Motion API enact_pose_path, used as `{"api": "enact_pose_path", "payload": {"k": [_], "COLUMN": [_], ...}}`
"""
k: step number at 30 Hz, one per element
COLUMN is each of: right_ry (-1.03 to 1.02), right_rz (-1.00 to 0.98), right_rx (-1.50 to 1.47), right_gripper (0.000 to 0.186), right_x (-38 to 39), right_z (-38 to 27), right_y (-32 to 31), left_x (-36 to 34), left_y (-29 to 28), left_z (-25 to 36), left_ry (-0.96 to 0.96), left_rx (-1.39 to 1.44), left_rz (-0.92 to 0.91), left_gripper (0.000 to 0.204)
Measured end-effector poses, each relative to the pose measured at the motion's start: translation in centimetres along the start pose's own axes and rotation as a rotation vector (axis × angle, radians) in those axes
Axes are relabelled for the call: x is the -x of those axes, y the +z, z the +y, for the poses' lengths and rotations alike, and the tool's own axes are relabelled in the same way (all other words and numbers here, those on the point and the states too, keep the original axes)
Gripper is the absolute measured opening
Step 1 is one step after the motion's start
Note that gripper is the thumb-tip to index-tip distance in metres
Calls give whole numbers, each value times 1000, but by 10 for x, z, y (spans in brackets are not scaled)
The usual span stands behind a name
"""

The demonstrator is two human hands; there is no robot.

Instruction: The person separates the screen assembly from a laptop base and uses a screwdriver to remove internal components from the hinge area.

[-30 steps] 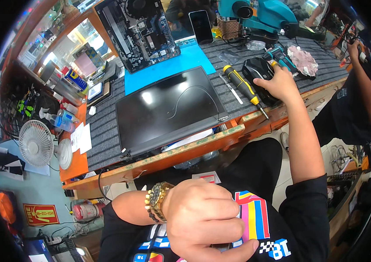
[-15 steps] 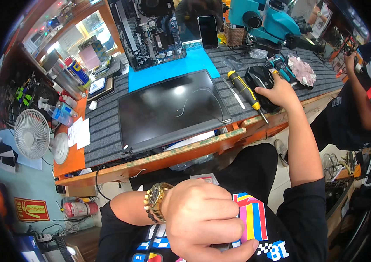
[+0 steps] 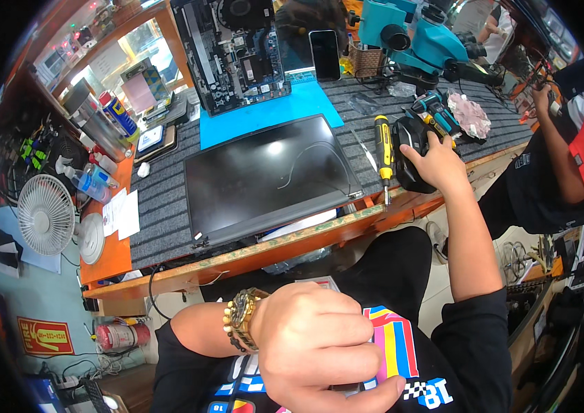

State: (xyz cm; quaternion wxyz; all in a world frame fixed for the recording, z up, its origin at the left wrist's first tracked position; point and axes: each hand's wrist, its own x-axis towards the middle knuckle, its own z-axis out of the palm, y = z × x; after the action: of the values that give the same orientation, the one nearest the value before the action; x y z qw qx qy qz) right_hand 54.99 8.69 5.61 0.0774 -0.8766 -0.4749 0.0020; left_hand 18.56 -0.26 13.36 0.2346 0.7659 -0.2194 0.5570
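My right hand [image 3: 438,164] grips a black case [image 3: 409,155] on the bench, thumb on its left side and fingers over its top. Part of a yellow and black item [image 3: 436,125] shows by the fingertips. Just left of the case lies a yellow and black screwdriver [image 3: 383,148], its tip toward the front edge. Beside it is a thin pale pointed tool [image 3: 366,151]. A laptop screen panel [image 3: 268,180] lies face up in the middle, a thin cable across it. My left hand [image 3: 323,341] is closed before my chest; whatever it holds is hidden.
An opened laptop base [image 3: 240,62] leans upright behind a blue mat [image 3: 271,110], near a phone [image 3: 325,55]. A teal microscope [image 3: 412,38] and a teal drill [image 3: 436,110] are at right. A fan [image 3: 47,213] stands left. Another person [image 3: 567,138] is at far right.
The screwdriver has turned from slanting to nearly straight toward the front edge. The black case and my right hand have shifted slightly. My left hand stays closed.
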Motion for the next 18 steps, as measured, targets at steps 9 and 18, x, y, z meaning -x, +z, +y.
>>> {"api": "enact_pose_path", "payload": {"k": [9,18], "right_ry": [-325,-196], "right_rz": [-200,-72], "right_rx": [-17,-25], "right_gripper": [133,122], "right_x": [24,60], "right_z": [16,-21], "right_y": [-28,-24], "left_x": [3,25], "left_y": [-3,-49], "left_z": [-6,-1], "left_ry": [-25,-226], "left_rx": [15,-22], "left_rz": [17,-188], "left_gripper": [26,24]}}
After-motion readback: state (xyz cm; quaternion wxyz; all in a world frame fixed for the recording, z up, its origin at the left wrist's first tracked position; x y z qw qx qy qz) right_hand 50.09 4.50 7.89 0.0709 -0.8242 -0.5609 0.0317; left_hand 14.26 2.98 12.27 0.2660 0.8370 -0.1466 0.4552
